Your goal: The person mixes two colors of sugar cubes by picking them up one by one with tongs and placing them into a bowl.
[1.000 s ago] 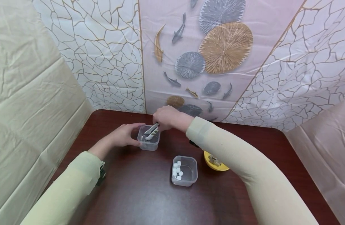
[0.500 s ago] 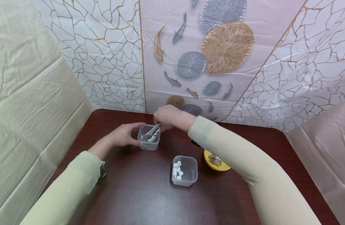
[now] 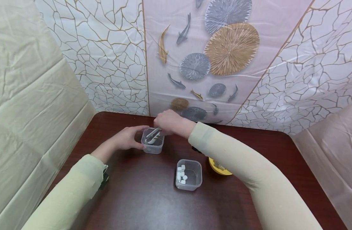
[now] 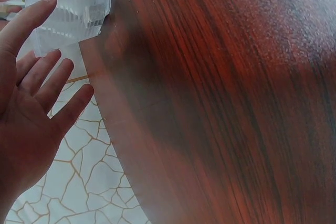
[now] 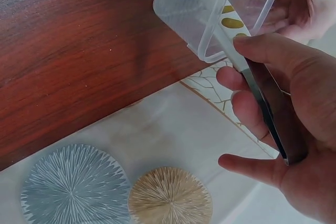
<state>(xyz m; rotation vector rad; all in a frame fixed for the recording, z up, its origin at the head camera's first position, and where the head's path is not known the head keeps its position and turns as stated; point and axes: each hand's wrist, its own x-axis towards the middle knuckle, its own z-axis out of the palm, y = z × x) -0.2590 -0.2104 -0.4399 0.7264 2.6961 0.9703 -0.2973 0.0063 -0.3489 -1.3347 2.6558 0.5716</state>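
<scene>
On the left, my left hand (image 3: 128,138) holds a small clear plastic container (image 3: 153,150) between spread thumb and forefinger; the left wrist view shows the other fingers extended beside it. My right hand (image 3: 170,122) grips a pair of tongs (image 5: 281,114) with a metal handle and pale ends bearing yellow-green ovals. The tongs point down into that container, their ends slightly apart. Whether anything lies between their tips cannot be made out. A second clear container (image 3: 193,186) stands nearer, with several small white cubes (image 3: 181,174) along its left side.
A yellow bowl (image 3: 221,171) with brownish pieces stands at the right, partly covered by the right sleeve (image 3: 230,150). All this is on a dark red-brown table (image 3: 141,191). Patterned cloth (image 3: 112,57) hangs right behind the table's far edge.
The tong ends shifted toward the right and back left inside the container. My right hand is slightly further left and lower than half a second ago. The left hand stays on the container.
</scene>
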